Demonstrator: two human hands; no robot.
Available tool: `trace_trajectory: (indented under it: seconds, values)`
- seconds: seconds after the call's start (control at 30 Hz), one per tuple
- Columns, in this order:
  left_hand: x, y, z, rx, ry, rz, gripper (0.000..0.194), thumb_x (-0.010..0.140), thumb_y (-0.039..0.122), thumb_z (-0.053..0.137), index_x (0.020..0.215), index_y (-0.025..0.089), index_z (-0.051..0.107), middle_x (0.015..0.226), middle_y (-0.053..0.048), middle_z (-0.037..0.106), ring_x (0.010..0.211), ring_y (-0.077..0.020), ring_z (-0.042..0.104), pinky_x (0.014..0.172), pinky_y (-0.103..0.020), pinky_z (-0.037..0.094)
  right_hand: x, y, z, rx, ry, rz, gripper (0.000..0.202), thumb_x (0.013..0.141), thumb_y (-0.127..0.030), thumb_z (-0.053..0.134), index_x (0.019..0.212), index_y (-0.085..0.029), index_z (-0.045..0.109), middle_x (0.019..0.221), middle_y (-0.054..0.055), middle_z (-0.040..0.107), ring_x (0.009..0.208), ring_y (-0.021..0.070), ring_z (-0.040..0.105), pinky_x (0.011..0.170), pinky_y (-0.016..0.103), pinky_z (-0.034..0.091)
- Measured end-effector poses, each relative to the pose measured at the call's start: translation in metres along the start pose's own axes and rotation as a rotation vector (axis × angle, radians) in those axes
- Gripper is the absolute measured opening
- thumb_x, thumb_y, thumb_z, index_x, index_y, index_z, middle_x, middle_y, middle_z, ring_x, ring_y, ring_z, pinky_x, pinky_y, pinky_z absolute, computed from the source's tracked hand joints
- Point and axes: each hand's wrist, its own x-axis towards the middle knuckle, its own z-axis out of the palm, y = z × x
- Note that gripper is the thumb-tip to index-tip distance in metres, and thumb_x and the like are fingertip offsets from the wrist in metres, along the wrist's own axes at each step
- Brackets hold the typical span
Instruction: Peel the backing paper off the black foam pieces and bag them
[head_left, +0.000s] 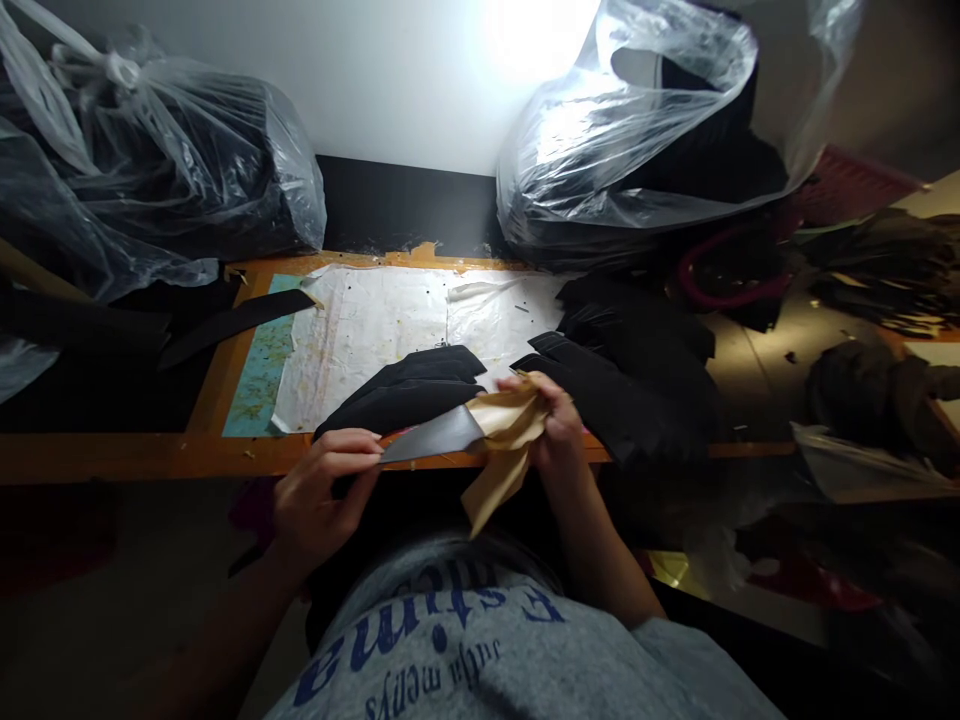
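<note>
Low over the table's front edge, my left hand (322, 495) pinches the left end of a dark grey, smooth strip (435, 437). My right hand (561, 425) is closed on crumpled tan backing paper (506, 418), which meets the strip's right end and has a loose tail hanging down. Whether the paper is still stuck to the strip there, I cannot tell. Just behind the strip lie several overlapping black cut pieces (409, 382) on a white sheet (375, 315). To the right of my right hand spreads a bigger pile of black pieces (630, 385).
Clear plastic bags of dark material stand at the back left (202, 160) and back right (622, 150). A single black strip (240, 322) crosses the green mat (259, 370). A pinkish-red basket (855, 185) and stacked dark pieces (892, 270) are at the far right.
</note>
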Motion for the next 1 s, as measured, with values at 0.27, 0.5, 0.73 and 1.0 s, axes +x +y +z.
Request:
trace_trajectory:
  seconds: [0.27,0.5,0.73,1.0]
  values:
    - [-0.027,-0.012,-0.019,-0.059,0.145,-0.577,0.011,0.087,0.023,0.075,0.087,0.021,0.064,0.091,-0.001,0.069,0.079,-0.0112,0.068,0.069,-0.02,0.056,0.005,-0.06,-0.078,-0.735,0.177,-0.221,0.036,0.091,-0.059,0.069,0.096,-0.026,0.059,0.069,-0.004,0.052,0.05,0.0105,0.038,0.046,0.024,0.029]
    - [-0.027,-0.02,-0.015,-0.038,0.156,-0.689,0.022,0.084,0.037,0.077,0.088,0.022,0.061,0.09,-0.002,0.068,0.073,-0.013,0.065,0.064,-0.023,0.054,-0.012,-0.039,-0.026,-0.921,-0.468,-0.04,0.048,0.074,-0.057,0.087,0.1,-0.02,0.072,0.085,0.003,0.068,0.072,0.017,0.056,0.066,0.029,0.042]
    - [-0.018,-0.029,-0.003,0.014,0.226,-0.809,0.028,0.081,0.043,0.079,0.083,0.021,0.062,0.076,0.001,0.064,0.065,-0.0123,0.06,0.06,-0.023,0.05,0.007,-0.013,0.012,-1.004,-0.318,-0.172,0.032,0.087,-0.049,0.073,0.077,-0.02,0.065,0.057,-0.004,0.044,0.056,0.0124,0.036,0.057,0.029,0.027]
    - [-0.004,-0.033,0.013,0.35,0.183,-0.796,0.029,0.082,0.048,0.073,0.077,0.021,0.064,0.068,0.001,0.064,0.063,-0.0147,0.061,0.064,-0.028,0.047,0.036,0.006,0.014,-1.207,-0.214,-0.174,0.027,0.085,-0.042,0.073,0.073,-0.02,0.063,0.059,-0.002,0.052,0.059,0.0139,0.045,0.059,0.028,0.029]
